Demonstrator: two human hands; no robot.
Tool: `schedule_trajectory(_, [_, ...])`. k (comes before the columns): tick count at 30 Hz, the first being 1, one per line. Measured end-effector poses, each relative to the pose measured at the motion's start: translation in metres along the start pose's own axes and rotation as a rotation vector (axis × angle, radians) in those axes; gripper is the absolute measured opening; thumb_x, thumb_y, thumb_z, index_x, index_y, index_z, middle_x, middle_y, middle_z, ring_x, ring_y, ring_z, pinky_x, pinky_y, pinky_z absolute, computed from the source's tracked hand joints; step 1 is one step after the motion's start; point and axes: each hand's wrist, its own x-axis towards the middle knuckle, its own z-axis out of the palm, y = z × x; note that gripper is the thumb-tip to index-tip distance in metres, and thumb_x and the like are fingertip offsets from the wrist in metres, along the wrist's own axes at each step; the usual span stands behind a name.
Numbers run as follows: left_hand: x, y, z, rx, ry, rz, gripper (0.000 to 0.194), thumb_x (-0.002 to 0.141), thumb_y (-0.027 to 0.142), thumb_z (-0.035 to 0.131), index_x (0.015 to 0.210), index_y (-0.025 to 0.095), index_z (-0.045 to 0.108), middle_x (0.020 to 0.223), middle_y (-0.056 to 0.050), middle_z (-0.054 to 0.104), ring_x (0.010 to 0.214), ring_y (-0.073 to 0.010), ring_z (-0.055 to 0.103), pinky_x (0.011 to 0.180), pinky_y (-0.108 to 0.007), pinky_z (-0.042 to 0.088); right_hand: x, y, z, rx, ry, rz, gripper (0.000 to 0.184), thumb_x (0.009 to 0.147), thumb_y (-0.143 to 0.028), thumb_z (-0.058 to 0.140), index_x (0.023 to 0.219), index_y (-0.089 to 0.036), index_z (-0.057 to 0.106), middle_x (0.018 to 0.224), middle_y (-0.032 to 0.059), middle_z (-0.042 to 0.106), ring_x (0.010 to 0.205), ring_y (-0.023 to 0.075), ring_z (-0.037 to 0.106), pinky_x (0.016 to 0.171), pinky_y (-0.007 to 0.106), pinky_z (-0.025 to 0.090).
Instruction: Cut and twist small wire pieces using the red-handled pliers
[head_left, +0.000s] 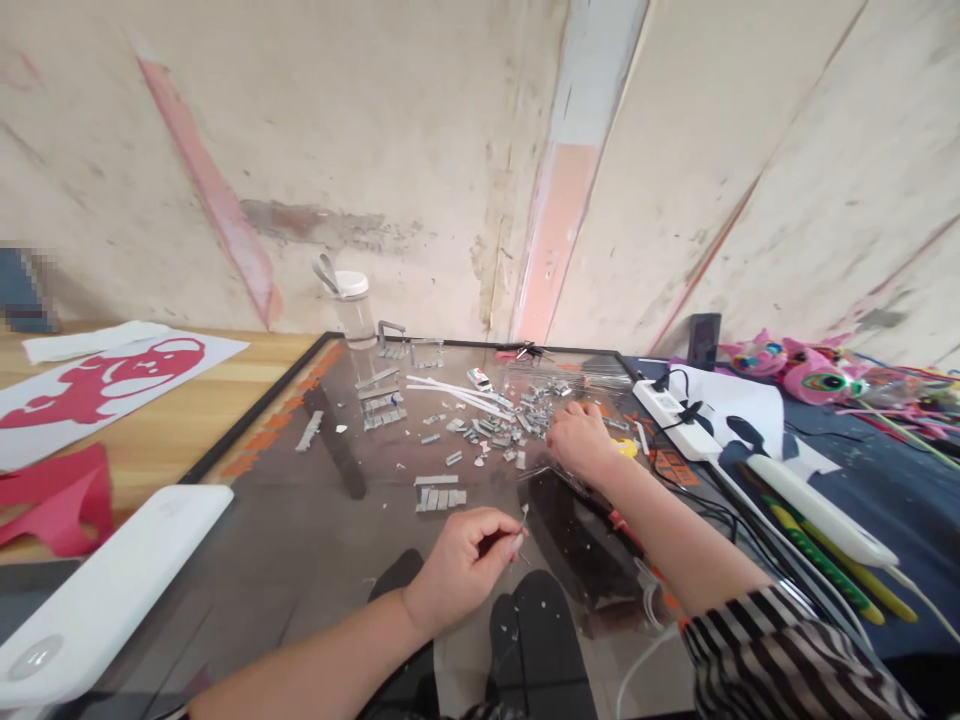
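Note:
My left hand [469,560] is closed in a pinch above the near part of the glass tabletop [315,580]. Between thumb and forefinger is a thin wire [525,512] with a small pale bit at its upper end. My right hand [581,440] reaches to the right edge of a pile of small grey metal pieces [487,430]. Its fingers curl downward, and the fingertips and anything in them are hidden. Several thin white strips [457,392] lie across the back of the pile. Close to my left hand sits a row of joined grey pieces [441,499].
A lidded clear bottle [358,315] stands at the back left. More grey rows [382,410] lie left of the pile. A white power strip [675,420] with black cables is on the right. A long white device [112,590] lies at the left edge.

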Motion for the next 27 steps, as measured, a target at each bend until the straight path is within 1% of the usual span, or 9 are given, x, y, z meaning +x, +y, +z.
schedule_trajectory(3, [0.001,-0.002,0.0,0.003,0.01,0.0,0.016,0.08,0.021,0.048,0.075,0.015,0.063,0.066,-0.003,0.062,0.062,-0.012,0.055,0.061,-0.022,0.041,0.018,-0.006,0.006,-0.018,-0.037,-0.019,0.017,0.083,-0.02,0.051,0.085,-0.012,0.066,0.093,0.0143,0.063,0.1,0.0271,0.05,0.087,0.045,0.032])
schedule_trajectory(5, [0.001,-0.004,0.0,-0.016,0.009,-0.013,0.016,0.08,0.022,0.049,0.076,0.015,0.063,0.067,-0.003,0.062,0.062,-0.0122,0.055,0.061,-0.022,0.042,0.029,-0.007,0.007,-0.021,-0.044,-0.026,0.021,0.084,-0.027,0.052,0.098,-0.013,0.06,0.103,0.0085,0.06,0.101,0.0234,0.051,0.088,0.046,0.036])
schedule_trajectory(7, [0.001,-0.005,0.001,-0.049,0.012,-0.037,0.018,0.08,0.024,0.048,0.076,0.015,0.063,0.066,-0.003,0.062,0.061,-0.0123,0.055,0.061,-0.022,0.042,0.036,-0.006,0.006,-0.007,-0.036,-0.021,0.028,0.085,-0.031,0.052,0.107,-0.014,0.054,0.111,0.0071,0.056,0.101,0.0214,0.053,0.087,0.045,0.041])
schedule_trajectory(11, [0.001,-0.005,0.001,-0.088,0.021,-0.065,0.021,0.081,0.028,0.048,0.075,0.014,0.063,0.063,-0.003,0.061,0.06,-0.0126,0.055,0.06,-0.022,0.042,0.037,0.011,0.0,0.07,-0.008,0.056,0.019,0.085,-0.026,0.05,0.097,-0.017,0.061,0.104,0.0066,0.061,0.103,0.023,0.052,0.087,0.043,0.038])
schedule_trajectory(12, [0.001,-0.004,0.001,-0.092,0.019,-0.065,0.021,0.081,0.028,0.048,0.074,0.014,0.063,0.063,-0.003,0.061,0.061,-0.0127,0.055,0.061,-0.022,0.042,0.033,0.019,-0.002,0.097,-0.001,0.086,0.018,0.084,-0.024,0.049,0.093,-0.02,0.064,0.102,0.0059,0.063,0.103,0.0237,0.052,0.087,0.041,0.037])
schedule_trajectory(15, [0.0,-0.004,0.0,-0.108,0.011,-0.076,0.02,0.08,0.027,0.049,0.076,0.014,0.063,0.065,-0.003,0.062,0.061,-0.0132,0.056,0.062,-0.023,0.043,0.008,0.046,-0.007,0.182,0.007,0.173,0.023,0.083,-0.027,0.046,0.098,-0.027,0.063,0.103,0.0013,0.065,0.098,0.0188,0.055,0.079,0.03,0.038])
schedule_trajectory(19, [0.0,-0.003,0.001,-0.115,0.009,-0.092,0.02,0.08,0.029,0.049,0.078,0.014,0.063,0.066,-0.003,0.063,0.062,-0.0137,0.057,0.062,-0.023,0.043,-0.046,0.074,-0.001,0.218,-0.043,0.347,0.021,0.077,-0.031,0.048,0.082,-0.021,0.065,0.082,0.0052,0.068,0.076,0.0205,0.061,0.06,0.027,0.039])
schedule_trajectory(23, [0.001,-0.003,0.001,-0.101,0.007,-0.072,0.021,0.08,0.03,0.048,0.077,0.014,0.063,0.065,-0.003,0.063,0.062,-0.0139,0.057,0.063,-0.024,0.043,-0.087,0.077,0.021,0.234,-0.08,0.456,0.022,0.073,-0.037,0.052,0.081,-0.018,0.061,0.076,0.0079,0.067,0.072,0.0239,0.062,0.056,0.028,0.037])
schedule_trajectory(27, [0.001,-0.001,0.001,-0.124,0.014,-0.086,0.021,0.079,0.031,0.05,0.078,0.014,0.063,0.065,-0.003,0.062,0.062,-0.0139,0.057,0.063,-0.024,0.043,-0.094,0.069,0.042,0.261,-0.062,0.516,0.02,0.076,-0.029,0.048,0.09,-0.016,0.056,0.083,0.0095,0.066,0.08,0.024,0.063,0.061,0.028,0.038])
